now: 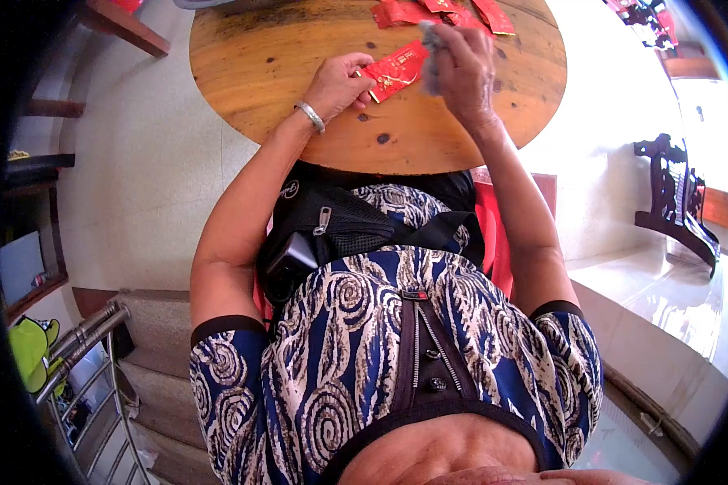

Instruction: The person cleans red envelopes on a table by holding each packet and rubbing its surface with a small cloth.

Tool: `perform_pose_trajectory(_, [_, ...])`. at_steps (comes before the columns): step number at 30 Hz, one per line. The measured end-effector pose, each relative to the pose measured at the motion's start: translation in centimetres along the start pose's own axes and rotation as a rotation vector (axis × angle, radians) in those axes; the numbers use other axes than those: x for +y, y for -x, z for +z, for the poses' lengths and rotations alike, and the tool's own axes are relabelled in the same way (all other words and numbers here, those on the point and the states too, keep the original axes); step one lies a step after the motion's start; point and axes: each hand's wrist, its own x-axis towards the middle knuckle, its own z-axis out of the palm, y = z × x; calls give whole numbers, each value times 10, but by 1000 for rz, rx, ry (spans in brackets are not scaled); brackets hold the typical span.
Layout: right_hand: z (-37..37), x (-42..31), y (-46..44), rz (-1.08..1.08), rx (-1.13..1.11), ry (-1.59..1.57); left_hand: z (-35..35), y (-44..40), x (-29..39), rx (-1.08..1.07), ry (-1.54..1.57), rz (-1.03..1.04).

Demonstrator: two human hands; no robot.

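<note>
We see the left hand (337, 86) pinching a red packet (396, 71) by its left end, bracelet (310, 116) on that wrist. Packet is between both hands, over the table (259, 56); we can't tell if it touches the wood. Right hand (466, 78), blurry, grips a grey cloth (431, 69) at the packet's right end. More packets (493, 16) lie on the table's far side.

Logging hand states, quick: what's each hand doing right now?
Left hand: closed, holding a red packet.
Right hand: closed on something grey, too blurred to name.
</note>
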Motion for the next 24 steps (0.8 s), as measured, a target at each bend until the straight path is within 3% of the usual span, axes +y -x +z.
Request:
perform_pose_trajectory(2, [9, -15, 1, -19, -13, -53, 0, 1, 1, -2, -25, 12])
perform_pose_trajectory(5, [25, -27, 11, -109, -242, -71, 1, 0, 1, -32, -14, 50])
perform_pose_trajectory(9, [48, -18, 24, -74, -323, -39, 1, 3, 1, -24, 22, 54])
perform_pose_trajectory(24, [43, 20, 25, 33, -297, 119, -1, 1, 0, -52, 22, 11])
